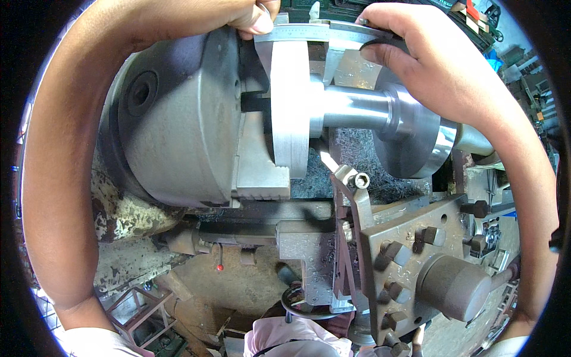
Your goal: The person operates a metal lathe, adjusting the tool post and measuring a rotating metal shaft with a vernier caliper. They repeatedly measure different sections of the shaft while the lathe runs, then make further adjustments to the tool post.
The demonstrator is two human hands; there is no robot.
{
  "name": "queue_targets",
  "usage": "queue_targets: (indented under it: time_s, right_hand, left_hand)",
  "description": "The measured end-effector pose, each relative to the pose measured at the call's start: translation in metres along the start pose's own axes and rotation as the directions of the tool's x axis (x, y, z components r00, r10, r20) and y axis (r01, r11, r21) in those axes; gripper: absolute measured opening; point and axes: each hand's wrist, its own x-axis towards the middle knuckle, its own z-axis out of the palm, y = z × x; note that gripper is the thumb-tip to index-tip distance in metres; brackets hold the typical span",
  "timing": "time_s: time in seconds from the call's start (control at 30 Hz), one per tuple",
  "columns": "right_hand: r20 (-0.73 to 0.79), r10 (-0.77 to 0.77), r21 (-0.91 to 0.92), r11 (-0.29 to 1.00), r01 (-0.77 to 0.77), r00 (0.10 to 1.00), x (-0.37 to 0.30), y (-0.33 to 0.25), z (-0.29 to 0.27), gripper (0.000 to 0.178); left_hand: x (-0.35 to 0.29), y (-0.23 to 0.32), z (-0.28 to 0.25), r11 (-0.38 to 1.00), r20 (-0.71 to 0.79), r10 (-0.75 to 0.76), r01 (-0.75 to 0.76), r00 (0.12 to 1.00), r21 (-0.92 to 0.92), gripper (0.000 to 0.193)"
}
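Observation:
A steel vernier caliper (297, 32) lies across the top of the bright flange (290, 113) of a turned metal workpiece. Its jaws reach down on either side, one by the flange's chuck-side face and the other over the stepped shaft (357, 107); contact is hard to judge. At the caliper's left end, my left hand (253, 21) pinches the bar with thumb and fingers. My right hand (416, 56) grips the other end, thumb below and index finger on top. Farther right, a second, polished disc (410, 140) belongs to the same workpiece, partly behind my right hand.
A big lathe chuck (172, 119) with a stepped jaw (262, 175) holds the workpiece at left. The bolted tool post (380, 256) stands nearer, its cutting tool (327, 157) pointing close to the flange. A red-knobbed lever (220, 267) and metal frame (140, 315) are lower left.

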Motion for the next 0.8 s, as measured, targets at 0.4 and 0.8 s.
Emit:
queue_targets:
  time_s: [0.4, 0.8]
  right_hand:
    - [0.030, 0.068, -0.064, 0.996, -0.066, 0.997, 0.003, -0.009, -0.002, 0.015]
    - [0.002, -0.039, -0.066, 0.997, 0.039, 0.999, 0.004, 0.003, 0.001, 0.019]
  left_hand:
    - [-0.005, 0.009, 0.000, 0.999, -0.008, -0.022, 0.022, 1.000, 0.039, 0.009]
    - [-0.001, 0.012, -0.003, 0.990, 0.039, -0.143, 0.142, 0.989, 0.019, 0.008]
